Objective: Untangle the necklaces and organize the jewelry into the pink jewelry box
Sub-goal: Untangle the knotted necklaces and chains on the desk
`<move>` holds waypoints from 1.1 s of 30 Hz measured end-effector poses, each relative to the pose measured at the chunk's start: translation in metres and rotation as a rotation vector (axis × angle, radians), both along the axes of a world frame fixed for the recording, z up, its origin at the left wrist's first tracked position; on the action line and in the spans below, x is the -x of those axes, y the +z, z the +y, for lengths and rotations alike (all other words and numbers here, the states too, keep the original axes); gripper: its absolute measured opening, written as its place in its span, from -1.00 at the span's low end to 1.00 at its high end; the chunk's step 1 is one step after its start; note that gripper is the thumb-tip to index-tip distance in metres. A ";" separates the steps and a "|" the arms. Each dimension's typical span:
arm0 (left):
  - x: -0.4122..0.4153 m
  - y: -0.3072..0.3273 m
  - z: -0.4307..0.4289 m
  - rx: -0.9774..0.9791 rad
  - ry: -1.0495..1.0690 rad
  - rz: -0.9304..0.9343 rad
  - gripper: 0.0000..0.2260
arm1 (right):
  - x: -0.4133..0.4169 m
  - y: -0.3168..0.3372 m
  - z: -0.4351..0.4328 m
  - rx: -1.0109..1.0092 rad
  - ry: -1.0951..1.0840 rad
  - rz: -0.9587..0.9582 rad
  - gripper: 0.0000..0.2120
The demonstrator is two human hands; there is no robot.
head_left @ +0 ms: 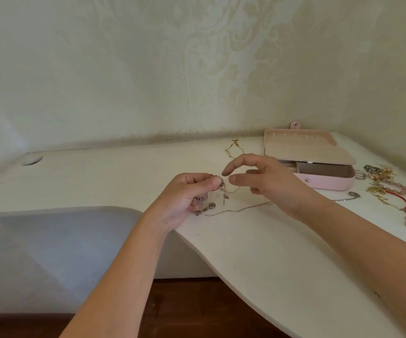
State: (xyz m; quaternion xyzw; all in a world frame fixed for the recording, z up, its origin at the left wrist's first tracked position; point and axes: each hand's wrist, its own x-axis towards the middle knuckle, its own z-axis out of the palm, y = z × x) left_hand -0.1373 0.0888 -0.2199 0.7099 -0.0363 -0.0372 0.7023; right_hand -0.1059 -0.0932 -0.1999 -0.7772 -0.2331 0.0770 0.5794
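My left hand (187, 193) pinches a tangled clump of thin necklaces (218, 189) just above the white table (258, 240); loose chain ends and small pendants dangle from it. One silver chain (241, 209) trails from the clump across the table to the right. My right hand (263, 178) hovers beside the clump with fingers spread and slightly bent, holding nothing. The pink jewelry box (329, 182) stands open behind my right hand, lid (307, 147) tilted back, beige compartments showing.
A gold necklace (233, 148) lies near the wall, left of the box. Right of the box sits a pile of rings, bead bracelets and a red cord (390, 189). The table's curved front edge runs below my arms; a grey-blue surface (50, 252) lies at left.
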 end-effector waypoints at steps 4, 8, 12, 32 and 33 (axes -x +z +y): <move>-0.001 0.000 -0.001 0.012 0.052 0.004 -0.85 | 0.002 -0.003 0.004 0.018 -0.093 -0.162 -0.95; -0.001 -0.001 -0.001 0.011 0.090 0.001 -0.82 | 0.005 -0.005 0.006 0.001 -0.141 -0.197 -0.97; 0.000 -0.001 -0.002 0.000 0.089 -0.001 -0.83 | 0.009 -0.005 0.012 -0.005 -0.172 -0.180 -0.95; -0.001 -0.008 -0.008 -0.032 0.191 -0.097 -0.82 | 0.004 -0.015 0.025 -0.046 -0.135 0.036 -0.86; -0.001 -0.007 -0.008 -0.037 0.177 -0.091 -0.85 | 0.003 -0.014 0.024 -0.044 -0.128 0.019 -0.85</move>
